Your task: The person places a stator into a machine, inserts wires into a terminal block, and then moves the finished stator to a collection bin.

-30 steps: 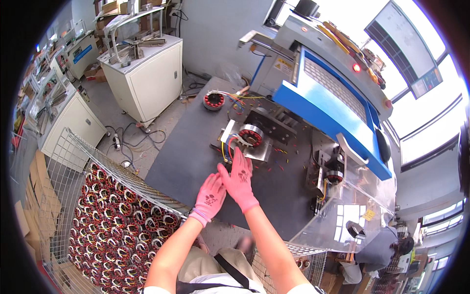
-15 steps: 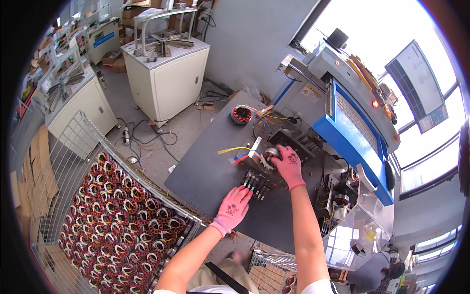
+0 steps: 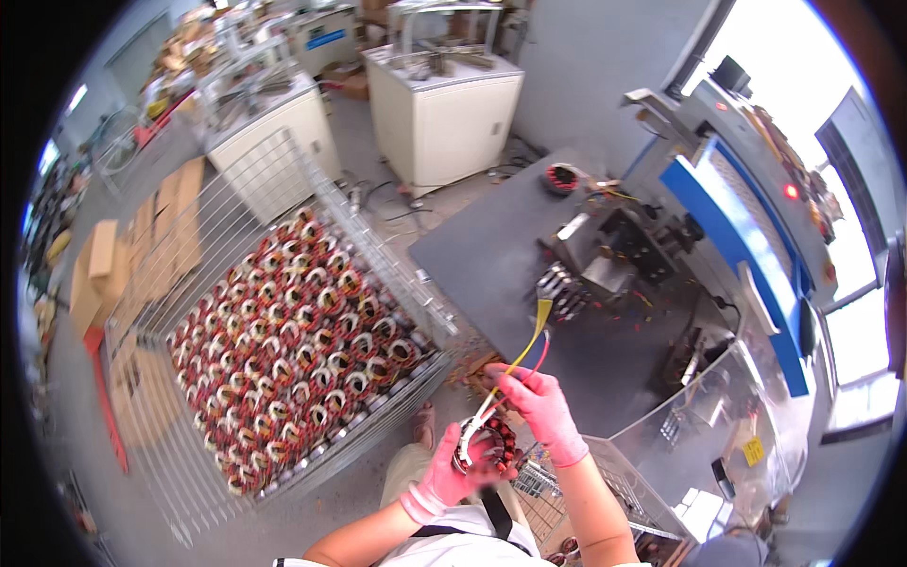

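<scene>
In front of my body, my left hand [image 3: 440,478] in a pink glove is closed on the side of a motor stator [image 3: 502,438], a ring with dark red windings and a white sleeve. Yellow and red lead wires [image 3: 526,348] rise from the ring past the bench edge. My right hand [image 3: 540,408], also pink-gloved, is just above the ring with its fingers closed around these leads. Part of the stator is blurred and hidden by the left fingers. Beyond the hands, a slotted metal fixture [image 3: 565,291] sits on the dark bench [image 3: 472,248].
To the left stands a wire basket [image 3: 430,300] full of similar stators. Another stator [image 3: 560,179] lies at the bench's far end. A blue-framed machine [image 3: 737,265] rises on the right, above a clear plastic box [image 3: 699,425]. White cabinets [image 3: 444,123] stand behind.
The stator has come off the bench fixture toward my body. My left hand has left the bench and now grips it; my right hand has moved to its leads. The view has swung left.
</scene>
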The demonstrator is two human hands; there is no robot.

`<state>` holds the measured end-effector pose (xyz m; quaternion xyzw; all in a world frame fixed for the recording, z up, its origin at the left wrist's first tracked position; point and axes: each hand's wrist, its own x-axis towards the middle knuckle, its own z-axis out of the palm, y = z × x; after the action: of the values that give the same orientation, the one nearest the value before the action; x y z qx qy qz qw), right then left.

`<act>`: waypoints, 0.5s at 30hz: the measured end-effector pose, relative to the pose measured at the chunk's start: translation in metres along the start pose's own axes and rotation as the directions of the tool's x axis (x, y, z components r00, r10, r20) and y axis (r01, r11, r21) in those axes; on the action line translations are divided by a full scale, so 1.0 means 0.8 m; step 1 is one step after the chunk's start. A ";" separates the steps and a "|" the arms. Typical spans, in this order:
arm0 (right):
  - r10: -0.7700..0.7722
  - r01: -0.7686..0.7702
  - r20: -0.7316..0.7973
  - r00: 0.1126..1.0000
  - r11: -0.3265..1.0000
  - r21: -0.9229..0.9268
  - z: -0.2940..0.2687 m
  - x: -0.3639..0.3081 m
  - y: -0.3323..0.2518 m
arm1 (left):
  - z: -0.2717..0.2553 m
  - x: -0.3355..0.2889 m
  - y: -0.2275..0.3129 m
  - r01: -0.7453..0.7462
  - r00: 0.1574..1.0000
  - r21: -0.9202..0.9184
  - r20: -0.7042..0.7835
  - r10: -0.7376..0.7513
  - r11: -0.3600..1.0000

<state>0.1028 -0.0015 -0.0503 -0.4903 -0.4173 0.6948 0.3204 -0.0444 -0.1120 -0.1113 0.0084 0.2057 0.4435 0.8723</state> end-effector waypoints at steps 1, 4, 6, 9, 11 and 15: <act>0.061 -0.061 0.026 0.998 0.998 -0.019 0.000 -0.014 -0.006 | 0.012 -0.019 -0.007 0.007 1.000 -0.103 -0.002 -0.007 0.995; 0.044 -0.058 0.044 0.998 0.903 0.426 0.007 -0.030 0.045 | -0.004 -0.054 -0.041 -0.033 0.993 -0.259 -0.116 0.003 0.965; 0.062 -0.088 0.065 0.996 0.827 0.555 0.042 -0.043 0.059 | -0.014 -0.083 -0.050 -0.078 0.991 -0.344 -0.130 0.035 0.936; -0.058 -0.020 0.177 0.983 0.913 0.408 0.084 -0.055 0.080 | -0.019 -0.126 -0.054 -0.179 0.980 -0.402 -0.153 0.127 0.898; -0.066 0.042 0.174 0.982 0.989 0.141 0.121 -0.074 0.072 | -0.028 -0.150 -0.053 -0.260 0.965 -0.417 -0.109 0.237 0.871; -0.428 0.683 0.533 0.730 0.490 -0.541 0.205 -0.100 0.072 | -0.050 -0.206 -0.044 -0.413 0.899 -0.404 -0.321 0.296 0.816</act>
<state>-0.0299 -0.1391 -0.0410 -0.2860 -0.8341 0.4048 0.2419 -0.1182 -0.2681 -0.0972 -0.2155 0.1941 0.6329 0.7179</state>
